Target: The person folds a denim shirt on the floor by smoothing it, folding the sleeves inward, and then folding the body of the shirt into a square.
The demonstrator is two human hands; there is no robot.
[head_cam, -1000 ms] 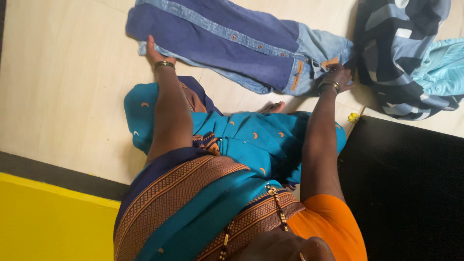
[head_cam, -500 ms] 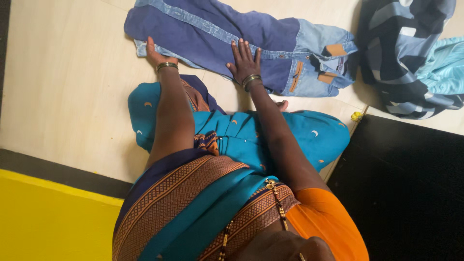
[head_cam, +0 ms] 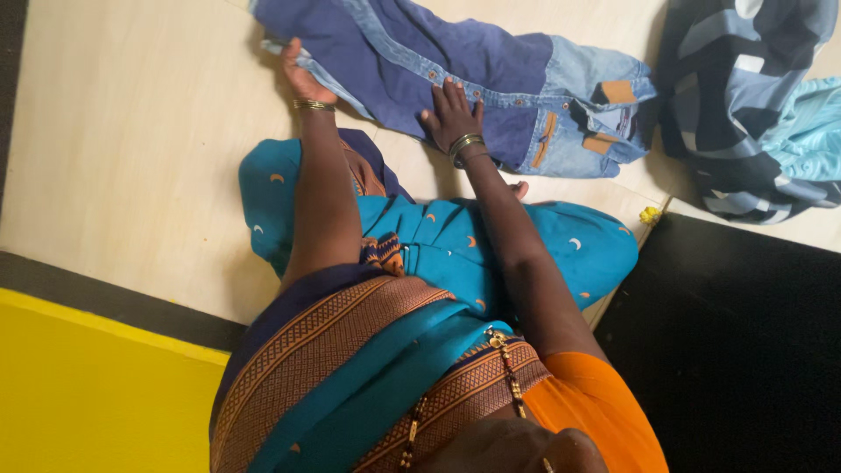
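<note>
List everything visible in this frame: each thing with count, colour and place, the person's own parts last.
jeans: one pair, dark and light blue with orange patches, laid flat on the floor at top.
striped garment: one, navy and pale blue, top right.
turquoise cloth: one, at the right edge, beside the striped garment.
floor: cream tiles.
mat: one, black, lower right.
yellow surface: lower left, dark border.
left hand: at the jeans' leg end; grip unclear.
right hand: flat on the jeans' middle.
</note>
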